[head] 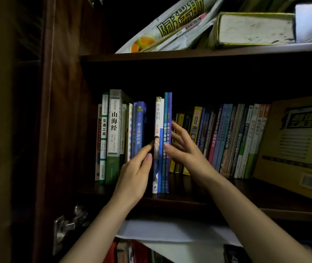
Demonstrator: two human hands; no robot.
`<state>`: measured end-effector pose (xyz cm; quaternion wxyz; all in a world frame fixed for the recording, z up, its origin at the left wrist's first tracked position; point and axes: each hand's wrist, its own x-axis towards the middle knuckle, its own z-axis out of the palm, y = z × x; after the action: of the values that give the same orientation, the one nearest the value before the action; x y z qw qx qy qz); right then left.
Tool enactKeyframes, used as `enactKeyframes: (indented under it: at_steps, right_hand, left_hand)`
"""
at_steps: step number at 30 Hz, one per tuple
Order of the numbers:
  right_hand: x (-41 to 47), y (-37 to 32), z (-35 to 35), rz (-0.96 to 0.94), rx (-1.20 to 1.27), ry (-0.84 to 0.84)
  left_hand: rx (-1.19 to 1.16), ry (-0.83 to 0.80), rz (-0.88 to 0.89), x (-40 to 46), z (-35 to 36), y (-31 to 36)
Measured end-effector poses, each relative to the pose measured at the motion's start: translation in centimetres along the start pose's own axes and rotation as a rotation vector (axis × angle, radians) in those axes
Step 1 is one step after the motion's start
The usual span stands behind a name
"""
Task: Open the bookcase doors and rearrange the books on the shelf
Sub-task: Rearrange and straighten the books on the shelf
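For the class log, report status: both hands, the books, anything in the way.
Left hand and right hand open, flanking small upright bundle of white and blue books. Bundle stands forward of the row. Dark gap at its left; nothing blocking.

On the middle shelf [189, 199] a small bundle of upright books [163, 145] stood at the front edge, forward of the rows behind. The left hand [135, 173] lay flat against the bundle's 9 o'clock side, the right hand [184, 147] against its 3 o'clock side. At 9 o'clock from the bundle stood a group of upright books [117, 137], touching the cabinet wall [64, 111]. At 3 o'clock a leaning row of books [227, 139] ran toward a large book [293, 149] propped face-out. On the upper shelf [208, 53], at 12 o'clock, a bag [170, 29] lay left of a thick flat book [254, 29]. A hinge [66, 228] sat at 7 o'clock.
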<state>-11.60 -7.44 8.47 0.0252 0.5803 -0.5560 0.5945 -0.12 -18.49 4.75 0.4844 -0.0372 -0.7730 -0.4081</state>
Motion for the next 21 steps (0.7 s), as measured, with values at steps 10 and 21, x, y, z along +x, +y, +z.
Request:
enactKeyframes:
  at_steps: [10, 21]
  right_hand:
    - [-1.2, -0.1, -1.3, -0.063, -0.120, 0.343]
    - [-3.3, -1.6, -5.3, -0.103, -0.257, 0.410]
  left_hand:
    - [-0.168, -0.292, -0.070, 1.5, 1.2, 0.4]
    - [-0.079, -0.430, 0.081, 1.7, 4.6, 0.8]
